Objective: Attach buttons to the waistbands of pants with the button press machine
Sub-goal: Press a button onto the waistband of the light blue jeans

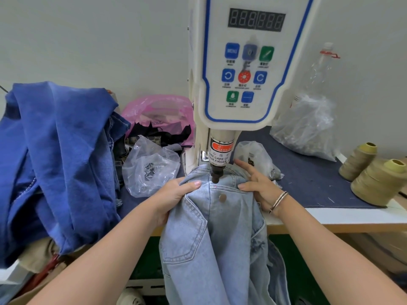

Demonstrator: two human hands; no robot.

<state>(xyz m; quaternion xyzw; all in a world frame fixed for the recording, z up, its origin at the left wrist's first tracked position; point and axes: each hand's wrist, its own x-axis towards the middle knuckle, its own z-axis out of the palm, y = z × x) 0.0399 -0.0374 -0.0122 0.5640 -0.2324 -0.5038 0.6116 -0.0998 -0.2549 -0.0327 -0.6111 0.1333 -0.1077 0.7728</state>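
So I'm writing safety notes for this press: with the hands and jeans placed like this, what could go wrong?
The left hand and right hand hold the light jeans close beside the punch, so a finger could get pinched. If the bunched waistband shifts, the next button may land off the pink mark.

The jeans (220,234) are showing pale, washed blue with a dull bronze button (222,198); the pile (55,161) at nine o'clock is showing deep royal blue; the machine (246,69) is wearing cream with blue trim, blue and green keys, one red; the bag (158,111) is glowing pink; the spools (374,177) at three o'clock are showing olive-tan; the mat (308,172) is lying navy.
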